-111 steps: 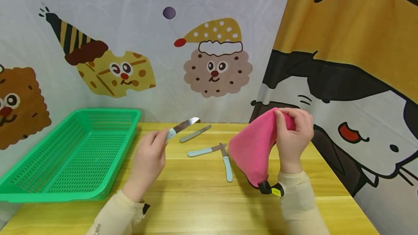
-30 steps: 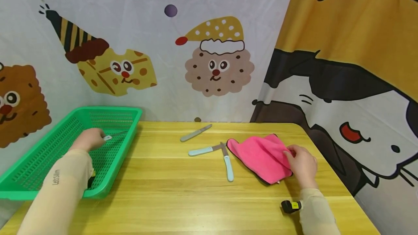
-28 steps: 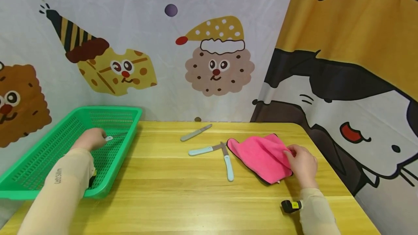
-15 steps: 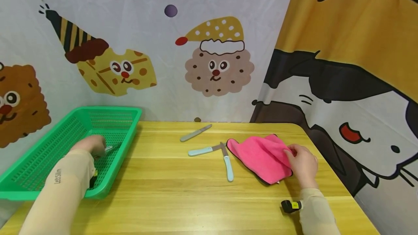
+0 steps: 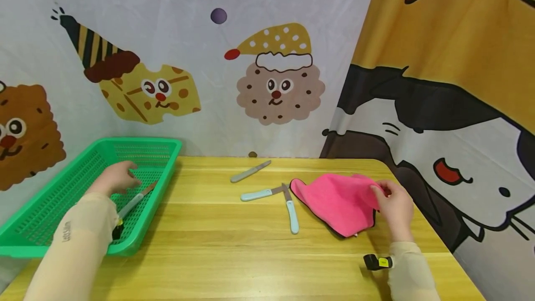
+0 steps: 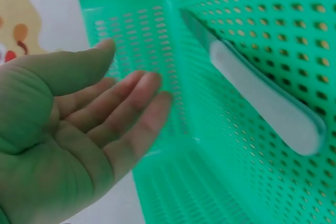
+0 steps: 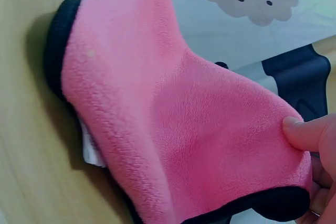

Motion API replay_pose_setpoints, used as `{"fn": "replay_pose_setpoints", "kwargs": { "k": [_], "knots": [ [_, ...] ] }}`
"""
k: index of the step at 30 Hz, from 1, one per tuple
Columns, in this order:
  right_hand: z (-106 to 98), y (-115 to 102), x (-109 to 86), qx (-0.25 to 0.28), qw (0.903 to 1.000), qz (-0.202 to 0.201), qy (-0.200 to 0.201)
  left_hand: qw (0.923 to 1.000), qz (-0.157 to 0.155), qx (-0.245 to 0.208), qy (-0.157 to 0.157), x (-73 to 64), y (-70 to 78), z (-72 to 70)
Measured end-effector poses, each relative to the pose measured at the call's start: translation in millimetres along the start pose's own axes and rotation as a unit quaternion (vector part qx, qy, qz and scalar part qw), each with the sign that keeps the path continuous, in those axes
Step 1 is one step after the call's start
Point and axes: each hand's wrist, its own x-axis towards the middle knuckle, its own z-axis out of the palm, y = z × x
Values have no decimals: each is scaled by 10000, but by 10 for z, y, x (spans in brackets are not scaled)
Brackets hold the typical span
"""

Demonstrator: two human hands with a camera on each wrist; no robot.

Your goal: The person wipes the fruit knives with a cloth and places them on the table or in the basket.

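Observation:
A knife (image 5: 132, 204) with a pale handle lies on the floor of the green plastic basket (image 5: 171, 171). Just above it, my left hand (image 5: 115, 178) is apart from the handle, its fingers loosely spread; the left wrist view shows the same knife (image 6: 262, 98) beside the bare palm. At the right, my right hand (image 5: 394, 206) pinches the edge of a pink cloth (image 5: 334, 203) with black trim. Thumb and fingers grip that edge in the right wrist view, where the cloth (image 7: 173, 103) is partly lifted off the table.
A grey-green knife (image 5: 251, 171) lies toward the back of the wooden table (image 5: 234, 259). Left of the cloth are two light-blue-handled knives, one lying sideways (image 5: 257, 194) and one pointing away (image 5: 292, 215), their blades meeting. A printed curtain (image 5: 267, 138) hangs behind.
My left hand carried the knife from mid-table into the basket and let it go. My right hand lowered the cloth onto the table and just now raised its edge slightly.

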Motion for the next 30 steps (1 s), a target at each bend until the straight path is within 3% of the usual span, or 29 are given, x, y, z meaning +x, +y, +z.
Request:
{"fn": "replay_pose_setpoints", "kwargs": {
  "k": [5, 11, 19, 26, 30],
  "knots": [
    [-70, -29, 38, 393, 9985, 67, 379, 9972, 288, 101, 682, -52, 157, -47],
    [-191, -122, 110, 895, 9928, 618, 500, 9920, 444, -177, 1168, -171, 422, -176],
    [-354, -291, 155, 2113, 9662, 1229, 819, 9827, 978, -234, 1556, -354, 923, -244],
    [-406, -375, 165, 2463, 9543, 1007, 1360, 9746, 1574, -25, 1590, -564, 1501, -87],
    [-395, -366, 163, 2646, 9489, 952, 1434, 9678, 1905, 66, 1646, -571, 1798, 96]
  ]
}}
